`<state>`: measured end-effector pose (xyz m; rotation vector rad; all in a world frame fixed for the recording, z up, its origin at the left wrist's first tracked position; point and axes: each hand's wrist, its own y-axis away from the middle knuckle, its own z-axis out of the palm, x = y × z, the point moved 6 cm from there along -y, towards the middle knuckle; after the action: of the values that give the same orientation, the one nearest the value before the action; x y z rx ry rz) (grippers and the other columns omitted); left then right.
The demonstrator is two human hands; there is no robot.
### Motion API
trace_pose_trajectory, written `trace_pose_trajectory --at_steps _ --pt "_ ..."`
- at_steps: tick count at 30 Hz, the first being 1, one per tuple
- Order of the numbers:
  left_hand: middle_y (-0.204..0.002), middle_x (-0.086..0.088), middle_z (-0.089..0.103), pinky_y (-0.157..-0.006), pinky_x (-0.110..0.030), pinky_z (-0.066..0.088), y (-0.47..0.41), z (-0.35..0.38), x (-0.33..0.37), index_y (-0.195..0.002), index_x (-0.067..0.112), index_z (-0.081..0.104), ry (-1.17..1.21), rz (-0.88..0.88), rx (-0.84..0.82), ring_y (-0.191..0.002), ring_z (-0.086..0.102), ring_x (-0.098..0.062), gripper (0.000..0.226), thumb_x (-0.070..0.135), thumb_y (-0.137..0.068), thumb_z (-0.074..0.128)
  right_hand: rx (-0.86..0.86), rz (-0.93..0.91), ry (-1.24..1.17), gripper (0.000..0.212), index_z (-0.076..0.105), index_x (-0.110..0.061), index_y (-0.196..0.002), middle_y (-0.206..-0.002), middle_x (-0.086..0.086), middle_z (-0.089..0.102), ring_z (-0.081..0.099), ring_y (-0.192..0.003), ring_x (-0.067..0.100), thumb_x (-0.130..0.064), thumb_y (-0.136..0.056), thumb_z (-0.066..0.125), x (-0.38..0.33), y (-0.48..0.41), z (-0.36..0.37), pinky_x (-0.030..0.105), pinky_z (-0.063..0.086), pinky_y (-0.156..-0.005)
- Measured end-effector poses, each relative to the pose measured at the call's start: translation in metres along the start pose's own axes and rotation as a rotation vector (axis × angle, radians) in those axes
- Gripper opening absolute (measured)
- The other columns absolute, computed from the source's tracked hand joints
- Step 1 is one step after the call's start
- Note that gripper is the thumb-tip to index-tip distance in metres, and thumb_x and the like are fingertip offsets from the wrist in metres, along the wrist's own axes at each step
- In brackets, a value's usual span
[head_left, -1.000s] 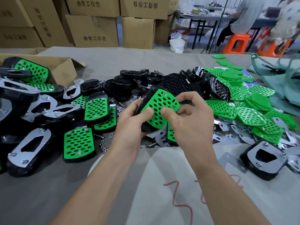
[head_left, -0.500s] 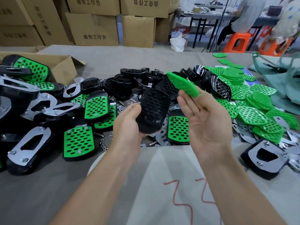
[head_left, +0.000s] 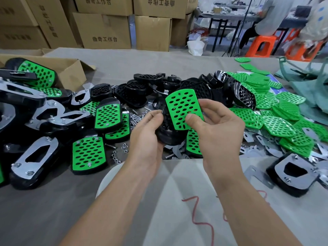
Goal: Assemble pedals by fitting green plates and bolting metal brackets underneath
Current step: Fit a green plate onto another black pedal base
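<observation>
Above the middle of the table [head_left: 142,63], the right hand [head_left: 218,128] is pinching a green plate [head_left: 182,107] by its lower right corner, thumb lying on the perforated face and fingers curling behind. The plate is standing nearly upright, leaning left, and is overlapping a black base [head_left: 167,137], which the left hand [head_left: 147,132] is gripping from the left side. Whether plate and base are touching cannot be told. Bolts [head_left: 135,119] and nuts [head_left: 115,157] are lying loose just left of the left hand. Pedals [head_left: 88,155], some showing a bracket [head_left: 33,157], are resting at left. Bare bases [head_left: 142,86] are lying heaped beyond the hands, and loose plates [head_left: 284,125] are lying spread at right.
</observation>
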<state>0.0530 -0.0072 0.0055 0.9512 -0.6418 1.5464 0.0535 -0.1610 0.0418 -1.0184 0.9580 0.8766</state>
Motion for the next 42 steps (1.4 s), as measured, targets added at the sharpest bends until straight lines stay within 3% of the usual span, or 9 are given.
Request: trace_pose_trajectory --at_steps 8,11,14,19,27,30,33,37,42 --pt "-0.11 -0.025 0.07 -0.097 -0.06 0.052 -0.002 -0.005 0.006 -0.118 -0.007 0.061 -0.006 0.004 0.052 -0.097 0.066 -0.031 0.024 0.007 -0.103 0.048 -0.095 0.213 -0.173 0.034 0.075 -0.013 -0.096 -0.098 0.01 0.079 0.076 -0.09 0.027 0.017 -0.082 0.067 0.009 -0.006 -0.007 0.038 0.061 -0.076" --pt "-0.107 -0.022 0.068 -0.084 -0.05 0.059 -0.001 -0.003 0.006 -0.117 -0.004 0.061 0.013 0.008 0.019 -0.096 0.065 -0.031 0.022 0.006 -0.103 0.047 -0.056 0.266 -0.188 0.029 0.074 -0.012 -0.093 -0.092 0.009 0.079 0.076 -0.081 0.021 0.015 -0.083 0.069 0.01 -0.007 -0.009 0.03 0.059 -0.066" --pt "-0.103 -0.017 0.067 -0.069 -0.039 0.061 0.001 0.001 0.008 -0.107 0.005 0.063 0.049 0.009 -0.025 -0.089 0.065 -0.029 0.018 0.005 -0.103 0.045 0.02 0.304 -0.108 0.019 0.075 -0.015 -0.083 -0.084 0.006 0.079 0.074 -0.077 0.018 0.004 -0.083 0.076 0.014 -0.006 -0.014 0.041 0.058 -0.075" --pt "-0.112 -0.021 0.063 -0.074 -0.041 0.059 0.004 0.006 0.008 -0.121 0.005 0.058 0.087 -0.032 -0.097 -0.099 0.06 -0.032 0.024 0.003 -0.101 0.044 0.051 0.327 0.0 0.011 0.073 -0.015 -0.083 -0.072 -0.006 0.074 0.062 -0.055 0.003 -0.007 -0.083 0.08 0.018 -0.006 -0.016 0.018 0.047 -0.052" --pt "-0.127 -0.028 0.061 -0.095 -0.052 0.054 0.01 0.017 0.017 -0.137 0.023 0.063 -0.011 -0.021 -0.289 -0.112 0.064 -0.038 0.068 -0.014 -0.089 0.033 -0.116 0.393 0.063 0.005 0.066 -0.013 -0.09 -0.089 0.004 0.071 0.062 -0.086 0.018 -0.014 -0.093 0.07 0.019 -0.003 -0.006 0.038 0.045 -0.08" --pt "-0.133 -0.022 0.063 -0.102 -0.059 0.051 0.012 0.019 0.018 -0.133 0.019 0.066 -0.05 -0.01 -0.286 -0.125 0.06 -0.041 0.066 -0.014 -0.087 0.033 -0.164 0.407 -0.021 0.003 0.064 -0.012 -0.096 -0.092 0.005 0.073 0.065 -0.087 0.018 -0.008 -0.096 0.065 0.018 -0.003 -0.003 0.043 0.049 -0.086" --pt "-0.131 -0.02 0.062 -0.106 -0.06 0.046 0.012 0.02 0.015 -0.135 0.017 0.064 -0.067 -0.024 -0.266 -0.118 0.063 -0.036 0.052 -0.009 -0.095 0.043 -0.118 0.499 -0.202 0.007 0.063 -0.006 -0.105 -0.111 0.021 0.074 0.07 -0.095 0.024 -0.006 -0.099 0.059 0.023 -0.005 -0.004 0.05 0.052 -0.097" --pt "-0.137 -0.018 0.065 -0.107 -0.055 0.049 0.006 0.013 0.011 -0.137 0.009 0.06 0.027 -0.074 -0.169 -0.124 0.064 -0.032 0.046 -0.006 -0.098 0.043 0.056 0.587 -0.563 0.023 0.061 0.0 -0.121 -0.113 0.015 0.074 0.075 -0.094 0.024 -0.012 -0.105 0.05 0.024 -0.018 -0.02 0.036 0.06 -0.081" --pt "-0.133 -0.016 0.068 -0.096 -0.041 0.053 0.003 0.007 0.008 -0.135 0.009 0.063 0.039 -0.106 -0.102 -0.112 0.067 -0.026 0.045 -0.007 -0.097 0.044 0.1 0.473 -0.244 0.011 0.063 -0.012 -0.096 -0.084 0.006 0.061 0.046 -0.059 0.014 -0.013 -0.103 0.055 0.018 -0.025 -0.036 0.026 0.034 -0.054"
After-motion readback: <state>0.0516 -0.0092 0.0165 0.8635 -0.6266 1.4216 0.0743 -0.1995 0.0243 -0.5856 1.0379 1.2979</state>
